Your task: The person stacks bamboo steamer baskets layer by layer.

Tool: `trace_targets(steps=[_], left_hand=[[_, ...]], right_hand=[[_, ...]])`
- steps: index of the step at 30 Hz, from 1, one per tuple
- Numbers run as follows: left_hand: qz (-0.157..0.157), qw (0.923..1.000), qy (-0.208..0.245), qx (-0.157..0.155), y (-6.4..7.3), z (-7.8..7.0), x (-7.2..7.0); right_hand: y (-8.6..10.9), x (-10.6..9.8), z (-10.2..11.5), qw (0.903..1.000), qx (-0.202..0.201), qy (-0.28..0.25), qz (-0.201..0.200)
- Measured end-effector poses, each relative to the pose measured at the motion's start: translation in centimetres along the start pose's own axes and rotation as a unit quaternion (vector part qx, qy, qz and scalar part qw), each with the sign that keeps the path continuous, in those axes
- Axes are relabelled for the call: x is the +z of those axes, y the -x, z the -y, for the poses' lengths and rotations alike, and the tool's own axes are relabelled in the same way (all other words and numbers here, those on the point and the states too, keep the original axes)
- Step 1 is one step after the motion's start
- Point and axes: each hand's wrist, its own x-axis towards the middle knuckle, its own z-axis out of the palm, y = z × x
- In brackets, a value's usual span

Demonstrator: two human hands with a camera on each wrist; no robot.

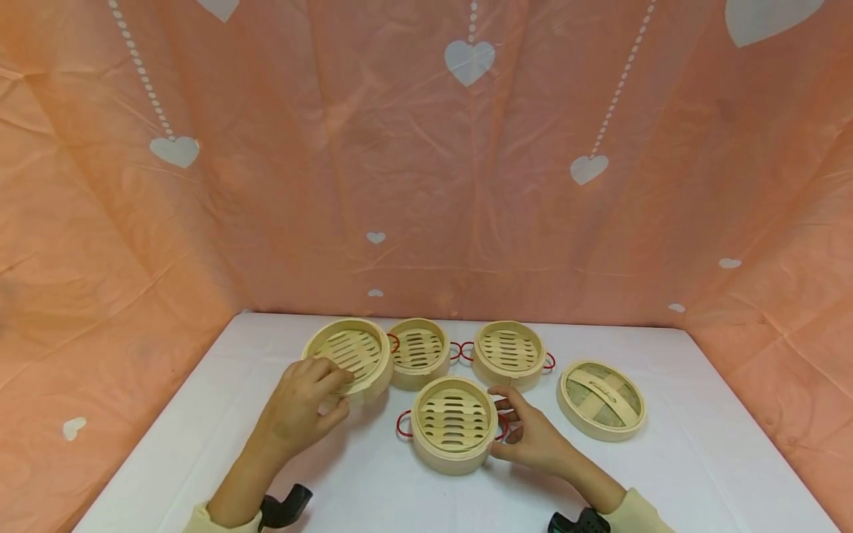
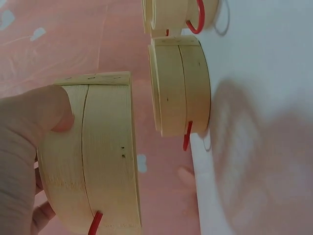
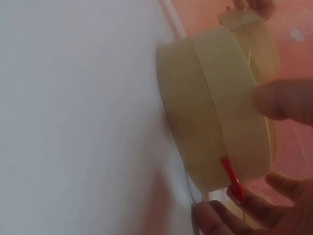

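My left hand grips the near rim of a round bamboo steamer basket, thumb against its outer wall. This basket hangs raised over the white table in the left wrist view, a red handle at its side. At the front centre stands another slatted steamer basket with red handles on both sides. My right hand holds the right side of it. In the right wrist view the thumb lies over its wall near the rim, and the fingers curve about the red handle.
Behind are two more steamer baskets, one at back centre and one to its right, their red handles meeting. A woven bamboo lid lies at the right. An orange cloth with hearts walls the back and sides of the white table.
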Motion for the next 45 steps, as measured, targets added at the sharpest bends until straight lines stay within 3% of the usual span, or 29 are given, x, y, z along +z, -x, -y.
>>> trace_targets(steps=[10, 18, 37, 45], left_hand=[[-0.001, 0.9996, 0.018, 0.024, -0.4, -0.9, 0.4], [0.027, 0.9988, 0.036, 0.016, -0.4, -1.8, 0.9], [0.015, 0.9952, 0.072, 0.064, -1.4, -3.7, 2.1], [0.030, 0.9947, 0.070, 0.069, -1.7, -4.5, 2.5]], right_hand=[[0.0, 0.1, -0.1, 1.0000, 0.003, 0.004, -0.004], [0.1, 0.1, 0.1, 1.0000, 0.006, 0.004, -0.006], [0.1, 0.2, 0.2, 1.0000, 0.005, -0.002, -0.008], [0.1, 0.1, 0.5, 0.9999, 0.007, -0.006, -0.007]])
